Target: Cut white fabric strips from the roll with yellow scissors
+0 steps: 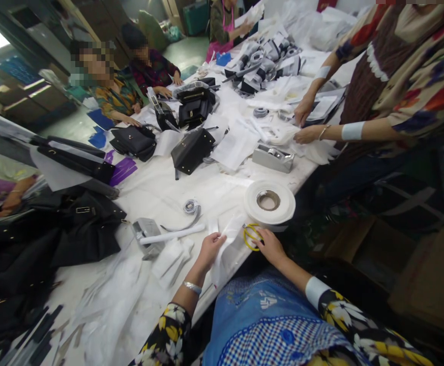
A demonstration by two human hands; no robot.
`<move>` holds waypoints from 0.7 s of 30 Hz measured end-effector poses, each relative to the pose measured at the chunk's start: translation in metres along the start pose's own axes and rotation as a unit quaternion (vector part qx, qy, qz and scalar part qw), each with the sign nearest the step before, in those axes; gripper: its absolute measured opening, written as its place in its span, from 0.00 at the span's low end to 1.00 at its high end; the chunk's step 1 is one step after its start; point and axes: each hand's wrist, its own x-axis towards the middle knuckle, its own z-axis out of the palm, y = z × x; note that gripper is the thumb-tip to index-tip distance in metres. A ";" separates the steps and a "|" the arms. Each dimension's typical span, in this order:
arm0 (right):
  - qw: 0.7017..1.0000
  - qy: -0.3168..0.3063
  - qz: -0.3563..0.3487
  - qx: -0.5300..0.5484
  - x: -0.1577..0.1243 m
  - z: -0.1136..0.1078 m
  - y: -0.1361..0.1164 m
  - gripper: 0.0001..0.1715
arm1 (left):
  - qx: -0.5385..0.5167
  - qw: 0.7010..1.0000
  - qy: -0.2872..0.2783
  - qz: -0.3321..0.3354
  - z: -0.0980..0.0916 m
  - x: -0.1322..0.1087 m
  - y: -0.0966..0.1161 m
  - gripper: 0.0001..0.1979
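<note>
At the near edge of the white table, my left hand [209, 249] is closed on a strip of thin white sheet [230, 235], its thumb and fingers pinching the edge. My right hand [271, 246] is closed around the yellow handles of a pair of scissors [250, 237]; the blades are hard to make out against the white. Just beyond the scissors lies a big roll of white tape [287, 203] with a cardboard core. Left of my left hand are a small pile of folded white pieces [173, 260], a grey tape dispenser [151, 249] and a coiled grey strap [191, 206].
Black handbags [193, 151] lie across the table, with more black bags [84, 229] heaped at the left. A second tape dispenser [273, 158] stands beyond the roll. Grey straps [263, 58] are piled at the back. A co-worker's hands [306, 124] handle white sheets at the right; other people sit opposite.
</note>
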 end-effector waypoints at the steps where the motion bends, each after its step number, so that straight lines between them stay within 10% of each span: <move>1: 0.998 -0.013 -0.020 -0.064 0.000 0.003 0.003 0.23 | -0.008 1.000 -0.001 -0.007 -0.001 0.001 0.001 0.25; 11: 0.958 -0.133 -0.007 -0.253 0.025 -0.002 -0.014 0.36 | -0.073 0.997 -0.002 -0.007 0.001 0.029 0.008 0.23; 21: 0.973 -0.180 0.069 0.125 -0.017 -0.033 0.003 0.40 | -0.096 0.995 -0.004 0.005 -0.005 0.061 0.010 0.24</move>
